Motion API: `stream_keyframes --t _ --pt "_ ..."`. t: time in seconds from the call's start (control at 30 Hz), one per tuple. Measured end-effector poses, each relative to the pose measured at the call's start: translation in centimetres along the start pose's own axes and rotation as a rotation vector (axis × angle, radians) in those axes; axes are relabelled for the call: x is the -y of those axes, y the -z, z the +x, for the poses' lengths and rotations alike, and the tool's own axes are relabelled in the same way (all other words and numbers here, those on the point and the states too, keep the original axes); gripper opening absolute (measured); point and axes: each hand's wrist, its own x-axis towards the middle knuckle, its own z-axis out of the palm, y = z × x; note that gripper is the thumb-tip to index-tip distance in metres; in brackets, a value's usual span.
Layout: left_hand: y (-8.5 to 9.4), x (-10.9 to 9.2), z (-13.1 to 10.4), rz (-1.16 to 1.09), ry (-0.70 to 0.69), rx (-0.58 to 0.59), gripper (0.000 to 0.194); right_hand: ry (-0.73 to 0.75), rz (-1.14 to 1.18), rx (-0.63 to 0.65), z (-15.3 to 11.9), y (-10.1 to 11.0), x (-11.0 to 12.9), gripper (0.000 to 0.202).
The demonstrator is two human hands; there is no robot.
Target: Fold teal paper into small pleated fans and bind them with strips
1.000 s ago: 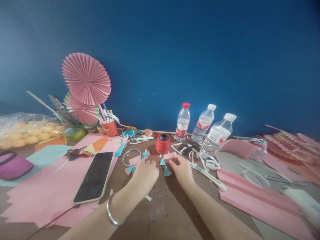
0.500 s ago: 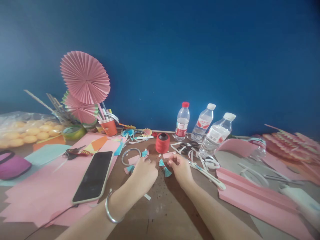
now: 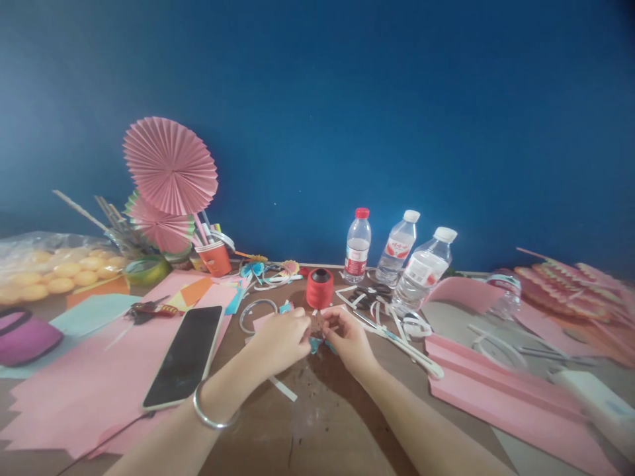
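Close together above the brown table, my left hand [image 3: 288, 336] and my right hand [image 3: 350, 337] face each other with fingers curled in. Each seems to be pinching, but whatever lies between the fingertips is too small to make out. Just below and between them, small blue pleated paper pieces [image 3: 314, 345] are partly covered by the fingers. Behind the hands stands a red spool of thread [image 3: 319, 289]. A white paper strip [image 3: 284, 389] lies under my left wrist, and a metal ring [image 3: 258, 303] is beyond that hand.
On the left are a phone [image 3: 184, 357], pink paper sheets [image 3: 89, 390] and an orange cup [image 3: 215, 259] of pens. A utility knife [image 3: 414, 354], white strips and several water bottles [image 3: 356, 254] stand or lie to the right, near folded pink paper [image 3: 496, 390].
My left hand has moved right, narrowing the gap to my right hand. The blue pleated pieces are now more hidden by the fingers, and more of the white strip shows.
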Motion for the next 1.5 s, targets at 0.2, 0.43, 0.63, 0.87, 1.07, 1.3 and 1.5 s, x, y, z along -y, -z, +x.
stream_keyframes --t 0.2,0.43,0.63,0.87,1.07,1.3,1.5 --pt "0.7 -0.4 -0.1 -0.152 0.055 -0.021 0.013 0.003 -0.286 -0.094 0.0 0.9 0.3 0.041" --pt "0.3 -0.4 0.0 -0.242 0.101 -0.039 0.009 0.174 -0.589 0.144 -0.3 0.8 0.7 0.031" --pt "0.1 -0.4 0.3 -0.501 0.104 -0.332 0.013 -0.024 -0.256 0.074 -0.1 0.5 0.4 0.007" --pt "-3.5 -0.5 0.8 -1.02 0.144 -0.328 0.057 -0.245 0.014 -0.053 0.3 0.1 0.4 0.015" --pt "-5.1 -0.4 1.3 -1.348 0.188 -0.253 0.024 -0.339 0.255 -0.079 0.4 -0.4 0.6 0.018" --pt "-3.8 -1.1 0.8 -1.726 0.298 -0.065 0.022 -0.288 0.378 -0.089 0.3 -0.5 1.0 0.016" --pt "-3.5 -1.2 0.8 -1.883 0.383 -0.088 0.02 -0.266 0.396 -0.062 0.1 -0.7 1.2 0.015"
